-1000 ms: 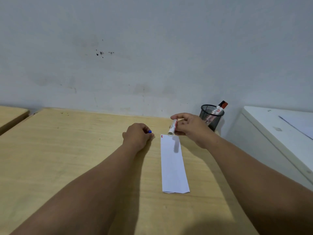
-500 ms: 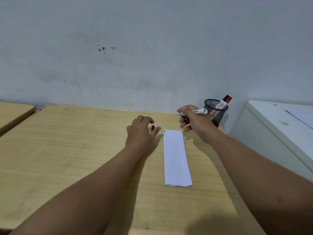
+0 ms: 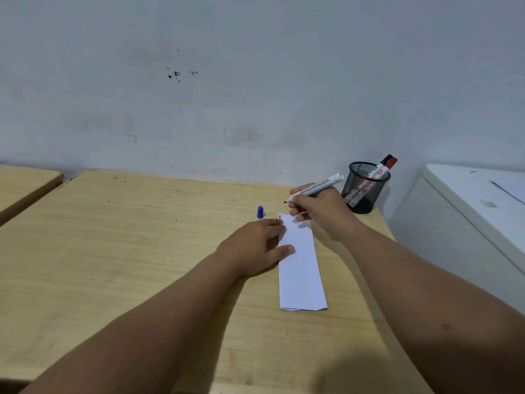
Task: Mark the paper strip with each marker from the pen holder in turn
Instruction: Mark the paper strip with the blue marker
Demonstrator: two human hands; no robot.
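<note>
A folded white paper strip [image 3: 301,268] lies lengthwise on the wooden table [image 3: 127,251], with small red and blue marks at its far left corner. My left hand [image 3: 254,245] lies flat, fingers apart, pressing the strip's left edge. My right hand [image 3: 319,211] grips an uncapped white marker [image 3: 318,186], its tip pointing left just above the strip's far end. A blue cap [image 3: 260,212] stands on the table beyond my left hand. The black mesh pen holder [image 3: 362,189] at the table's far right corner holds a red-capped marker [image 3: 383,166].
A grey wall rises right behind the table. A white cabinet top [image 3: 477,194] stands to the right of the table, with a gap between. Another wooden table edge [image 3: 25,183] shows at the far left.
My left hand set down the blue cap and moved right onto the paper strip. My right hand turned the marker so its tip points left over the strip's far end.
</note>
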